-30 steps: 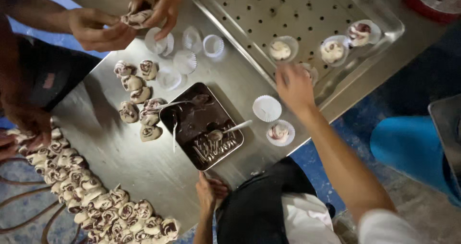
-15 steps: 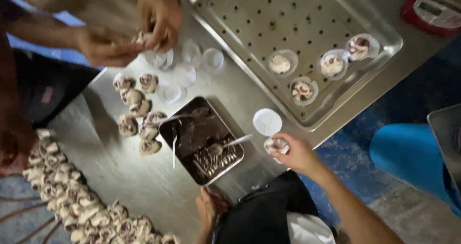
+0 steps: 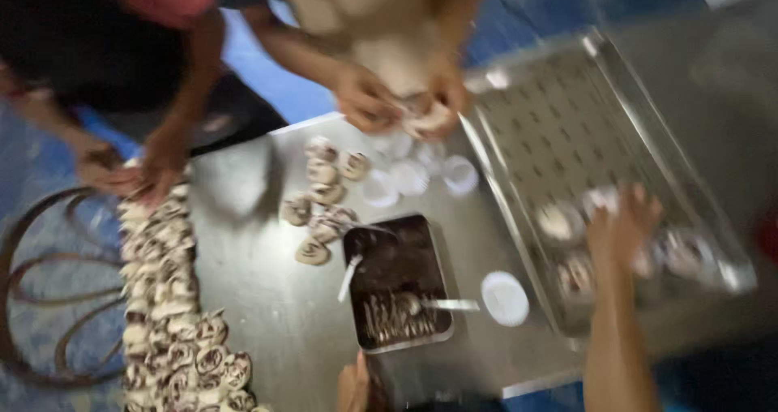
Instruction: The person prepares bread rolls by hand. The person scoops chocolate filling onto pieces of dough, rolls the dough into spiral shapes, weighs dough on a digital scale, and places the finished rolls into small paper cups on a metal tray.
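At three o'clock of the head view, the right hand [image 3: 620, 230] is spread open over the perforated tray [image 3: 567, 112], beside a filled paper cup [image 3: 577, 276]; soft and light, it is judged best taken by its rim. The left hand [image 3: 354, 385], at six o'clock on the tabletop [image 3: 267, 298], cannot be read. A dark filling pan [image 3: 397, 286] sits centrally.

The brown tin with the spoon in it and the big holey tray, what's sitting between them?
In the head view, one small round white paper cup sits on the bare steel table between the dark filling tin and the perforated tray.
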